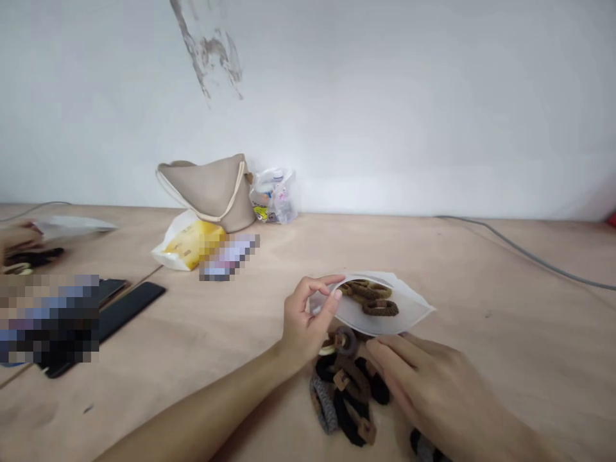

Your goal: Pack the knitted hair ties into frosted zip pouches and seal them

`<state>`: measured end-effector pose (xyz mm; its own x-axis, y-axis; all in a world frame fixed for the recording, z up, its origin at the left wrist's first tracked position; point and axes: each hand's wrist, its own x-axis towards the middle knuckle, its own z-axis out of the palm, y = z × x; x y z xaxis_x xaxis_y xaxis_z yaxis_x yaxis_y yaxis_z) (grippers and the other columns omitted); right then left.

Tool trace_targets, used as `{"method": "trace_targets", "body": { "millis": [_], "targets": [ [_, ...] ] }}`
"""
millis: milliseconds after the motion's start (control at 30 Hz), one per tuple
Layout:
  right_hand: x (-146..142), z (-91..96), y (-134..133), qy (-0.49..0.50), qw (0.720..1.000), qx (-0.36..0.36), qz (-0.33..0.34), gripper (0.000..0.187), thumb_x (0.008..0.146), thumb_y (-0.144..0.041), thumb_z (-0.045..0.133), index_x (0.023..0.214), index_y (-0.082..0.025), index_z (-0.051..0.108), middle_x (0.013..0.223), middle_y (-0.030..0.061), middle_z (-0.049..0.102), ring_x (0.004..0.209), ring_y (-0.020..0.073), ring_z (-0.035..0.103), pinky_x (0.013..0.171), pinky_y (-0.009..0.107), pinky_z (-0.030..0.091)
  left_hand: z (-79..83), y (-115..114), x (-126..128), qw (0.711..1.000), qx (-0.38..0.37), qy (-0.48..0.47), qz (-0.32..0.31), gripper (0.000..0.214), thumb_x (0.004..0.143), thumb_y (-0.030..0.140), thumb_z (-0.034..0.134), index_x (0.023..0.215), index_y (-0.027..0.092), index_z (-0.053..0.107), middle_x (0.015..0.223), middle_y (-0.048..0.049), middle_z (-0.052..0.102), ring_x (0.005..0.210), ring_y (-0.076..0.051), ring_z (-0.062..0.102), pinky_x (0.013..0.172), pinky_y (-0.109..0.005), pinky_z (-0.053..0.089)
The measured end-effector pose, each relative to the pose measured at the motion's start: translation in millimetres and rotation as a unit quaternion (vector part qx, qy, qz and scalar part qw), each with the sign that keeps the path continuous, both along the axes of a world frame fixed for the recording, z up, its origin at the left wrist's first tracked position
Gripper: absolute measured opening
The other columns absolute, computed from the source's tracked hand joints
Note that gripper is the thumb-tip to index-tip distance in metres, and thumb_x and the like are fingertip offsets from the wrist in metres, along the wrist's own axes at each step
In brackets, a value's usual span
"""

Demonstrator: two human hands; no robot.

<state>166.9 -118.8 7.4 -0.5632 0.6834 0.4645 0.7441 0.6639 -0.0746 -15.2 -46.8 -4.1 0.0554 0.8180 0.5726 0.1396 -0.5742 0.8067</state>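
Note:
My left hand pinches the left side of the mouth of a translucent white bag, holding it open between thumb and fingers. Inside the bag lie several brown and olive hair ties. Just below the bag's near edge is my right hand, its fingers closed together and bent downward. What its fingertips grip, if anything, is hidden. Beside them on the table is a loose pile of black, brown and grey hair ties, some with small tan tags. Another dark hair tie shows partly under my right wrist.
A beige bag stands against the wall, beside a clear plastic bag of items. Before it lies a yellow-and-white packet. Black flat objects lie left, near another person's hand. A grey cable runs along the right.

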Motion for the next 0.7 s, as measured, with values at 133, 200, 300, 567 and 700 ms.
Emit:
{"method": "trace_targets", "body": {
  "millis": [133, 200, 300, 567, 700],
  "targets": [
    [-14, -1.6, 11, -0.101, 0.992, 0.016, -0.07, 0.035, 0.063, 0.002, 0.051, 0.091, -0.019, 0.055, 0.078, 0.0025, 0.066, 0.054, 0.0159, 0.061, 0.044, 0.026, 0.035, 1.5, 4, 7, 1.0, -0.002, -0.002, 0.001, 0.013, 0.083, 0.016, 0.059, 0.076, 0.021, 0.049, 0.101, -0.0051, 0.071, 0.095, -0.017, 0.066, 0.087, -0.031, 0.048],
    [-19, -1.6, 15, -0.111, 0.99, 0.023, -0.086, 0.037, 0.057, 0.005, 0.049, 0.084, -0.019, 0.054, 0.068, 0.0005, 0.064, 0.046, 0.0144, 0.058, 0.04, 0.027, 0.031, 2.0, 4, 8, 1.0, -0.003, 0.004, -0.001, 0.013, 0.083, 0.017, 0.059, 0.076, 0.021, 0.049, 0.101, -0.0052, 0.071, 0.095, -0.017, 0.066, 0.087, -0.031, 0.047],
    [-21, 0.7, 14, -0.103, 0.992, 0.03, -0.071, 0.036, 0.054, 0.006, 0.05, 0.077, -0.021, 0.052, 0.061, -0.0023, 0.061, 0.047, 0.014, 0.057, 0.041, 0.027, 0.03, 2.1, 5, 5, 1.0, -0.009, 0.005, 0.002, 0.012, 0.083, 0.017, 0.059, 0.076, 0.021, 0.049, 0.101, -0.0052, 0.071, 0.095, -0.017, 0.066, 0.087, -0.031, 0.047],
    [-5, 9.6, 17, 0.074, 0.988, 0.136, 0.013, 0.016, 0.085, -0.007, 0.043, 0.087, -0.018, 0.053, 0.085, 0.0049, 0.064, 0.074, 0.0167, 0.058, 0.068, 0.028, 0.043, 2.8, 4, 1, 1.0, -0.027, -0.007, 0.011, 0.013, 0.082, 0.019, 0.06, 0.075, 0.021, 0.049, 0.101, -0.0069, 0.071, 0.096, -0.019, 0.065, 0.087, -0.035, 0.048],
    [0, -0.7, 31, 0.086, 0.994, 0.071, 0.014, 0.023, 0.088, -0.007, 0.038, 0.101, -0.018, 0.054, 0.103, 0.0069, 0.064, 0.091, 0.0165, 0.061, 0.077, 0.028, 0.048, 3.4, 3, 2, 1.0, -0.028, -0.005, 0.013, 0.013, 0.082, 0.02, 0.06, 0.074, 0.021, 0.049, 0.101, -0.0072, 0.071, 0.095, -0.019, 0.066, 0.086, -0.035, 0.049]
  ]
}}
